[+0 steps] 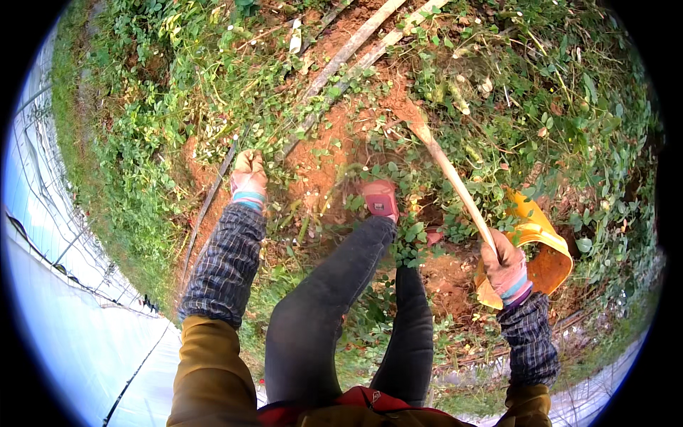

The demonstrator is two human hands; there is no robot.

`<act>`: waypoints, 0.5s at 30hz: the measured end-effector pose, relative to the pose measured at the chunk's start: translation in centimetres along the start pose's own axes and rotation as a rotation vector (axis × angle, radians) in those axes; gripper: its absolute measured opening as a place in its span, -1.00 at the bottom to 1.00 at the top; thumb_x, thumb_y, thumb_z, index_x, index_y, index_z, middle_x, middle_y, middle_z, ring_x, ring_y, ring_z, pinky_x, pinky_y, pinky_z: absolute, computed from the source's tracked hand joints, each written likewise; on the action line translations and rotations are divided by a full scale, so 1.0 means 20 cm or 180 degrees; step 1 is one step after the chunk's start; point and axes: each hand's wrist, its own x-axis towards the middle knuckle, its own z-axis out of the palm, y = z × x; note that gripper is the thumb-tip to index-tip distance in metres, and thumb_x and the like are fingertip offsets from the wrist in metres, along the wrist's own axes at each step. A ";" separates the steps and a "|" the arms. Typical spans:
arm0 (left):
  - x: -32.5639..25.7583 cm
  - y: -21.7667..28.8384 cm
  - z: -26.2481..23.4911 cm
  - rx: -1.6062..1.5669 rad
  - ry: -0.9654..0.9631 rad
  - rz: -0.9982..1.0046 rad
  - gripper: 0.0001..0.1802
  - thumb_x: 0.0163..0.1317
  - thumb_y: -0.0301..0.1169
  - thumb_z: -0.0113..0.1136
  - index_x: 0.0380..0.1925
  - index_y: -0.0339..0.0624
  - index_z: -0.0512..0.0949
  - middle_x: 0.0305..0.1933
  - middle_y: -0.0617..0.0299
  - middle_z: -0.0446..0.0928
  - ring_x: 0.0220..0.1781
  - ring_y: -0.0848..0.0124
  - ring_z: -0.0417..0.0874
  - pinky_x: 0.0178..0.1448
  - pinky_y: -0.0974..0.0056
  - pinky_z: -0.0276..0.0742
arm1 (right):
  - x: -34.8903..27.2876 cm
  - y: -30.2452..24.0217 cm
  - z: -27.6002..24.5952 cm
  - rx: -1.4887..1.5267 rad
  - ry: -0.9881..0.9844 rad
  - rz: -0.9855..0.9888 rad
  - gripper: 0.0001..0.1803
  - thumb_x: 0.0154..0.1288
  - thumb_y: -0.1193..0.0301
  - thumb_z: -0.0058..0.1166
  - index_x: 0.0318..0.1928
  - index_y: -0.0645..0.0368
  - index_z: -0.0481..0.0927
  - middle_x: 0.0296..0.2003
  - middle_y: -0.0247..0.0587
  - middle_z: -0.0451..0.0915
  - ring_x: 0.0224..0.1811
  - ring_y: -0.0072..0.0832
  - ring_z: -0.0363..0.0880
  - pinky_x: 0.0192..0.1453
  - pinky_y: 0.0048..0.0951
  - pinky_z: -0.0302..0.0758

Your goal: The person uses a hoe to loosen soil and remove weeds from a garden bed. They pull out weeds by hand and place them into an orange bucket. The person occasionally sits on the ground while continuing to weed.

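Observation:
My right hand [505, 265], in a pinkish glove with a striped cuff, is wrapped round the end of a pale wooden hoe handle [455, 178]. The handle slants up and to the left, and its soil-coloured head rests against the red earth, hard to make out. On the left, my left hand [249, 174], gloved alike, is closed above the green vines [206, 121]. Whatever its fingers hold, if anything, does not show clearly. Just beyond my right hand a yellow plastic bucket [548, 238] lies tipped on its side.
My pink shoe [380, 198] stands among leaves and red soil [313, 178]. Two long wooden poles [348, 53] lie at the top. A thin dark strip [213, 188] runs beside my left forearm. White sheeting [78, 313] borders the plot at left.

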 end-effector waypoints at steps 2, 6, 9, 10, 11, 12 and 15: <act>0.08 0.02 -0.03 0.0749 -0.0079 0.0959 -0.69 0.22 -0.50 0.09 -0.01 -0.17 0.48 -0.18 0.09 0.57 -0.14 0.27 0.60 -0.03 0.28 0.50 | -0.02 -0.04 -0.10 -0.0330 -0.0097 -0.0051 -0.77 0.31 0.46 -0.09 -0.05 0.13 0.52 -0.56 -0.52 0.34 -0.52 -0.67 0.30 -0.42 -0.59 0.32; 0.33 0.27 0.20 0.0954 -0.0197 0.1813 -0.38 0.18 -0.59 0.03 0.30 -0.12 0.26 0.20 -0.11 0.38 0.16 0.07 0.49 0.24 0.21 0.39 | 0.12 -0.16 -0.15 -0.0411 -0.0506 0.0047 -0.76 0.28 0.51 -0.07 -0.04 0.16 0.50 -0.55 -0.55 0.31 -0.52 -0.71 0.24 -0.44 -0.64 0.24; 0.52 0.45 0.41 0.0892 0.0167 0.1424 -0.23 0.12 -0.61 0.03 0.39 -0.10 0.10 0.35 -0.13 0.22 0.36 0.01 0.30 0.40 0.25 0.22 | 0.31 -0.13 -0.07 -0.0262 -0.0583 -0.0287 -0.70 0.30 0.55 -0.11 0.03 0.19 0.50 -0.54 -0.60 0.29 -0.53 -0.77 0.21 -0.49 -0.68 0.20; 0.56 0.48 0.45 0.1005 0.0074 0.1275 -0.21 0.12 -0.57 0.06 0.40 -0.08 0.08 0.36 -0.14 0.19 0.34 -0.02 0.31 0.36 0.21 0.27 | 0.35 -0.10 -0.04 0.0090 -0.0652 -0.0028 -0.72 0.32 0.48 -0.08 0.02 0.19 0.50 -0.57 -0.55 0.31 -0.56 -0.73 0.25 -0.50 -0.63 0.24; 0.59 0.50 0.49 0.1554 -0.0043 0.0990 -0.19 0.11 -0.52 0.09 0.40 -0.07 0.07 0.38 -0.16 0.16 0.33 -0.05 0.32 0.32 0.17 0.33 | 0.39 -0.07 -0.03 0.0608 -0.0715 0.0135 -0.73 0.33 0.41 -0.05 0.01 0.18 0.50 -0.60 -0.50 0.32 -0.58 -0.69 0.29 -0.51 -0.58 0.28; 0.62 0.51 0.52 0.1714 -0.0146 0.0873 -0.19 0.10 -0.51 0.10 0.39 -0.09 0.07 0.36 -0.18 0.17 0.30 -0.07 0.35 0.29 0.15 0.36 | 0.41 -0.05 -0.02 0.0004 -0.0582 -0.0067 -0.72 0.34 0.36 -0.02 0.01 0.16 0.50 -0.62 -0.43 0.35 -0.60 -0.62 0.34 -0.52 -0.52 0.31; 0.64 0.51 0.55 0.1918 -0.0412 0.0656 -0.24 0.08 -0.44 0.19 0.32 -0.13 0.15 0.20 -0.22 0.29 0.14 -0.11 0.46 0.20 0.07 0.44 | 0.46 -0.07 -0.03 -0.1220 -0.0136 -0.0715 -0.67 0.34 0.23 0.03 0.02 0.09 0.50 -0.65 -0.23 0.44 -0.64 -0.39 0.48 -0.54 -0.34 0.39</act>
